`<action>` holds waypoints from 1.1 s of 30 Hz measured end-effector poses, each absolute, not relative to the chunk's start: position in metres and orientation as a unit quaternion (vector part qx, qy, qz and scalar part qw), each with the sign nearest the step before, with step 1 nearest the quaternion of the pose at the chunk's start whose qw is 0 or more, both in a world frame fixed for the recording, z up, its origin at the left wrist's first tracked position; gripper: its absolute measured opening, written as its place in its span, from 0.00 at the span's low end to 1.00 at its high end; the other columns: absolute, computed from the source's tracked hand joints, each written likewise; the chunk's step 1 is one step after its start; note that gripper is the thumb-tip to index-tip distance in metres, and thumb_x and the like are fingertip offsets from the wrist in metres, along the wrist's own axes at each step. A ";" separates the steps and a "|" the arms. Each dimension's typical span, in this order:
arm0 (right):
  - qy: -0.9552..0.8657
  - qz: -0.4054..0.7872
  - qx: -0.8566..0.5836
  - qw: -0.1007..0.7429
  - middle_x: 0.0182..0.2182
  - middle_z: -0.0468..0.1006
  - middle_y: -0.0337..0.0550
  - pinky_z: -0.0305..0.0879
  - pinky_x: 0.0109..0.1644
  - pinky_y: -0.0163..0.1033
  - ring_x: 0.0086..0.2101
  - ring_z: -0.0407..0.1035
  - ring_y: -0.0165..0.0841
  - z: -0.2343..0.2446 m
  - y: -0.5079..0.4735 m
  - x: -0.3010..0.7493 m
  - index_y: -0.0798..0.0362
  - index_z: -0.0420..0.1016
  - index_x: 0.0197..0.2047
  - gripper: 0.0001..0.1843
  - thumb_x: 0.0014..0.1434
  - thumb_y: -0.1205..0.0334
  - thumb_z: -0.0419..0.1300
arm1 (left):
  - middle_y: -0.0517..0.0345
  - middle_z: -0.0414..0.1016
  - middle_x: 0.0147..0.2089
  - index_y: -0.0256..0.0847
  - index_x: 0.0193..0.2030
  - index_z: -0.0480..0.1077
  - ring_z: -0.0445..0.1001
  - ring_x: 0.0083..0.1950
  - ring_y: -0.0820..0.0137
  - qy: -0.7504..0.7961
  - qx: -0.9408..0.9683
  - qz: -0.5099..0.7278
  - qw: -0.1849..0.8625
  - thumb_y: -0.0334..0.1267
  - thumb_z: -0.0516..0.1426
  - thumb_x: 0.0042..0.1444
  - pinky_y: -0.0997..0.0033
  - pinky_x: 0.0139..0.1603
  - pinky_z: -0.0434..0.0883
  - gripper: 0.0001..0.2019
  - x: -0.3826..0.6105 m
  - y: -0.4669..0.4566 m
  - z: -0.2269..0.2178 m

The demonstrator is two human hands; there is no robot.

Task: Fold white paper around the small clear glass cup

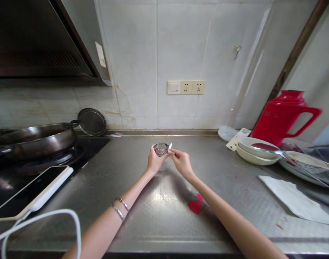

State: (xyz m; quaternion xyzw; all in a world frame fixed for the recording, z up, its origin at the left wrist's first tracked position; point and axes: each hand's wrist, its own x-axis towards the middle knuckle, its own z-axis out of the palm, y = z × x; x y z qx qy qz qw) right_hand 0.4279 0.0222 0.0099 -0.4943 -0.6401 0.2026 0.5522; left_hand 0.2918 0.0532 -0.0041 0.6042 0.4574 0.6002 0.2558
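- Left hand [155,160]: I observe the fingers curled around a small, clear, faceted glass vessel [161,149], gripping it by its side.
- Right hand [182,162]: thumb and forefinger are pinched together on a thin, white, pointed piece [170,146], its material too small to make out from here. The piece stands at the vessel's right edge; whether it touches, I cannot tell.
- Location: the vessel is held near the middle of the grey, textured steel counter [137,223], between the hands; its base is hidden, so contact with the counter cannot be confirmed.
- Step in hand, in my judgement: handling the white piece at the vessel's edge.
- Next move, in my judgement, calls for a steady left hold and a light, controlled right pinch, since smooth glass may slip.
- Surroundings: a crumpled, bright red scrap [196,204] lies near the right forearm; a folded, white paper sheet [296,199] lies well apart, to the right.
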 end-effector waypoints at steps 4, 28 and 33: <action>-0.599 0.272 -0.494 0.568 0.34 0.82 0.47 0.66 0.37 0.40 0.32 0.72 0.38 0.009 0.041 0.449 0.56 0.79 0.44 0.21 0.50 0.56 0.56 | 0.46 0.73 0.50 0.39 0.53 0.61 0.74 0.49 0.61 0.460 0.595 0.602 0.269 0.44 0.70 0.35 0.60 0.52 0.69 0.38 0.286 0.059 -0.002; -0.652 0.259 -0.576 0.419 0.36 0.81 0.48 0.66 0.46 0.43 0.37 0.73 0.40 -0.006 0.059 0.478 0.54 0.80 0.40 0.20 0.42 0.74 0.59 | 0.48 0.73 0.49 0.37 0.50 0.63 0.74 0.47 0.65 0.344 0.586 0.590 0.436 0.40 0.69 0.37 0.64 0.51 0.69 0.32 0.276 0.060 0.015; -0.717 0.313 -0.462 0.418 0.56 0.70 0.47 0.65 0.52 0.45 0.50 0.68 0.41 0.032 0.056 0.488 0.47 0.71 0.55 0.32 0.45 0.58 0.67 | 0.48 0.72 0.48 0.38 0.50 0.63 0.72 0.50 0.63 0.305 0.590 0.564 0.490 0.41 0.70 0.35 0.63 0.52 0.69 0.34 0.277 0.051 0.027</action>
